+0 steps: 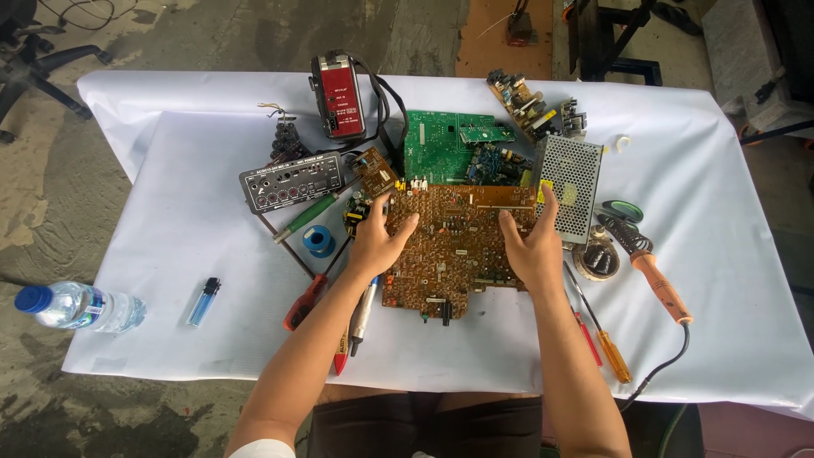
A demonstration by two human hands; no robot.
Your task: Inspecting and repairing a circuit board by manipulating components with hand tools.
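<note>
Left hand (379, 240) lies open, its grip wide, fingers spread flat on the left edge of the large brown circuit board (454, 254); nothing is pinched. Right hand (532, 246) matches it on the board's right side: palm down, grip wide, fingers pointing away from the body, thumb laid on the board face. The brown board sits flat at the middle of the white-covered desk (170, 237), component side up, a small black part sticking out at its near edge. Just beyond the board lies a green circuit board (441, 140), touching or nearly touching it. Right of the brown board, a perforated metal power-supply box (572, 174); further right, a soldering iron with an orange handle (657, 280) and an orange-handled screwdriver (606, 343). Left of the board: a blue spool (320, 241), a green-handled tool (307, 216), a black panel with knobs (291, 182). Beyond that, a red meter (341, 97). Well left of the board, a blue lighter (203, 301) and a water bottle (78, 307) at the desk's edge.
</note>
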